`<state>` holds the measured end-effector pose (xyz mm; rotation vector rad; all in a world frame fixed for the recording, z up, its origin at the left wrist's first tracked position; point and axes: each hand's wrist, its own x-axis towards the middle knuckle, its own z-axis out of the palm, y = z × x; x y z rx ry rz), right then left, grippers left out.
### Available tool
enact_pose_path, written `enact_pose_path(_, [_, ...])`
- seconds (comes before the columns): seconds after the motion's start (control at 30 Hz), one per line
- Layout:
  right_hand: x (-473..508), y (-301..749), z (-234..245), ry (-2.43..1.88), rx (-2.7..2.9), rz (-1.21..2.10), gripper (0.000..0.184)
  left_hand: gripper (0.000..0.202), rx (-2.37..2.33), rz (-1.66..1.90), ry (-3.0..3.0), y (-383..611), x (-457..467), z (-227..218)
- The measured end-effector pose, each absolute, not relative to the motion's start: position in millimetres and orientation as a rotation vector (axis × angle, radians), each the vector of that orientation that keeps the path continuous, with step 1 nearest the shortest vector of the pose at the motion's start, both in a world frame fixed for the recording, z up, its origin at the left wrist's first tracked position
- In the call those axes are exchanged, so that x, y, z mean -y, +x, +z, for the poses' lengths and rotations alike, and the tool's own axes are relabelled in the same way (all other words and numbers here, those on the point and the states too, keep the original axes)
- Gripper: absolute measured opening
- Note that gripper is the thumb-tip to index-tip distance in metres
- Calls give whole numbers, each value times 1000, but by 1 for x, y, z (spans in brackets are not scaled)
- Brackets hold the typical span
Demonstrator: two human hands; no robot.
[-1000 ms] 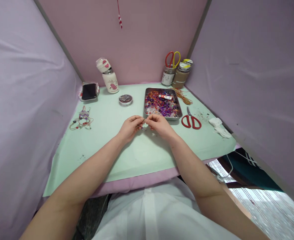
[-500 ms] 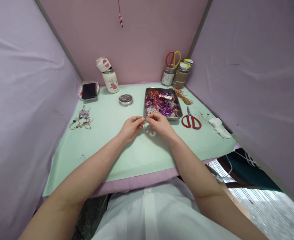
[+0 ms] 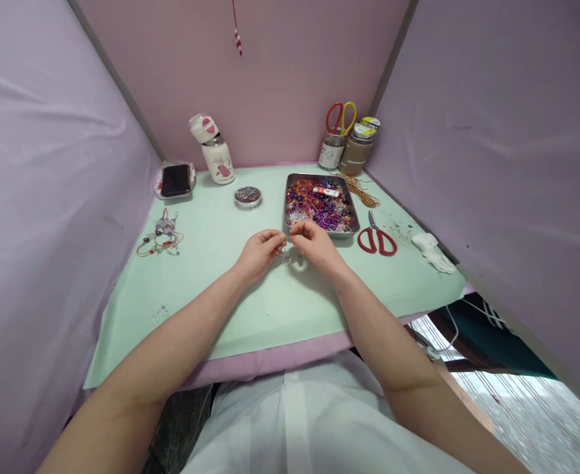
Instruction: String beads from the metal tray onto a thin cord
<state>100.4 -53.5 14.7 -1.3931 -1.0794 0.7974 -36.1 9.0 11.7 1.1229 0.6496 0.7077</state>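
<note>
My left hand [image 3: 260, 253] and my right hand [image 3: 314, 245] meet over the middle of the mint-green table mat [image 3: 230, 309], fingertips pinched close together. Between them hangs a small beaded string [image 3: 286, 253] with clear beads; both hands pinch it. Just beyond the hands lies a metal tray [image 3: 286, 224] full of purple, red and clear beads and orange thread, with a small white tube on top.
Red scissors [image 3: 377, 239] lie right of the tray, white tissue [image 3: 432, 251] further right. Two jars [image 3: 349, 150] with scissors stand at the back right. A white bottle [image 3: 215, 155], a phone [image 3: 175, 180], a round tin [image 3: 247, 196] and finished bead strings [image 3: 161, 238] are left.
Both hands have crept slightly toward the tray, the fingers working the beaded string; otherwise nothing has moved.
</note>
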Motion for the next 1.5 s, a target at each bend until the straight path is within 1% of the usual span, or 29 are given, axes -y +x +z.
enact_pose_path(0.17, [55,100,16,-1436,1175,733,14,20,-666,768,1213,-35,-9,10])
enact_pose_path(0.4, [53,100,13,-1380,1241,668,18,17,-699,783,1136,-34,-8,14])
enact_pose_path(0.53, [52,100,12,-1369,1232,717,19,13,-697,796,1169,-34,-8,12])
enact_pose_path(0.7, [51,99,8,-1425,1135,784,20,14,-716,853,1440,-35,-8,8])
enact_pose_path(0.83, [48,97,2,-1382,1075,878,23,13,-766,900,1559,-36,-6,10])
enact_pose_path(1.13, [49,97,3,-1382,1096,922,25,15,-741,870,1300,-33,-9,4])
enact_pose_path(1.33, [51,93,9,-1370,1123,912,25,15,-737,868,1278,-34,-9,4])
enact_pose_path(1.5, [51,93,7,-1359,1113,922,26,26,-737,875,1173,-35,-8,6])
